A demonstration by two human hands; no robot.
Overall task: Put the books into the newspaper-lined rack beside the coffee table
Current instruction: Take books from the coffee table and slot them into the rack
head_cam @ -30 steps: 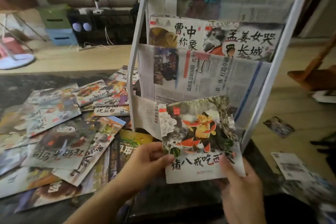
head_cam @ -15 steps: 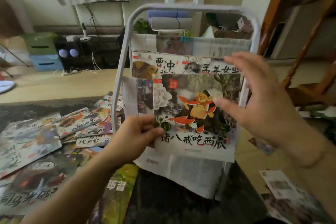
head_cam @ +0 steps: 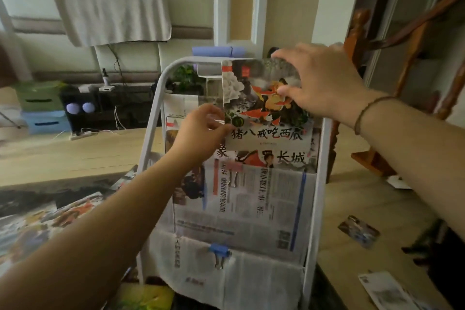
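Right hand (head_cam: 319, 83) clamped on picture book (head_cam: 264, 113) at top edge, thumb on cover; left hand (head_cam: 201, 133) pinching lower left corner. Book bottom against rack (head_cam: 153, 118); pocket depth hidden behind newspaper (head_cam: 251, 199).

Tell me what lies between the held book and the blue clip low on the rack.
In the head view, below the book come two books already in the rack, then a newspaper pocket front, down to the blue clip.
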